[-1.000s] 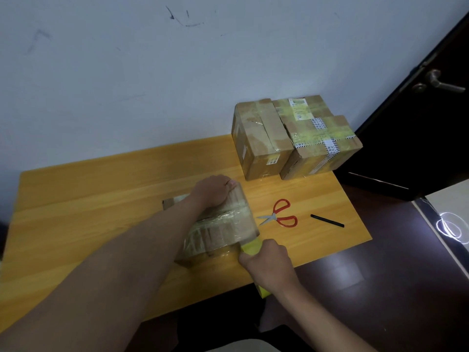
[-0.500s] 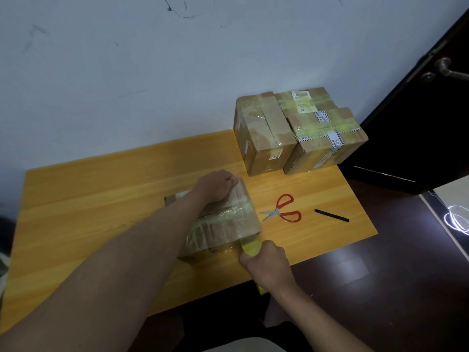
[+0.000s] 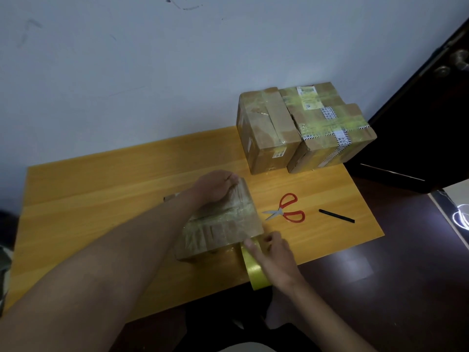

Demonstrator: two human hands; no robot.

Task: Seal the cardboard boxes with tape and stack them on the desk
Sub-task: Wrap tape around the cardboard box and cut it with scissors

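Note:
A tape-covered cardboard box (image 3: 223,228) lies in the middle of the wooden desk (image 3: 101,199). My left hand (image 3: 215,186) rests on its far top edge, fingers curled over that edge. At the box's near right corner my right hand (image 3: 272,255) holds a roll of yellow tape (image 3: 255,269), with its thumb on the roll near the box. Two taped boxes (image 3: 269,128) (image 3: 330,125) stand side by side at the desk's far right corner against the wall.
Red-handled scissors (image 3: 286,209) lie to the right of the box, and a black pen (image 3: 336,215) lies further right near the desk's edge. A dark door (image 3: 431,110) stands to the right. Dark floor lies beyond the desk's near edge.
My right hand and the tape roll have shifted slightly up against the box's near right corner. The left hand stays on the box.

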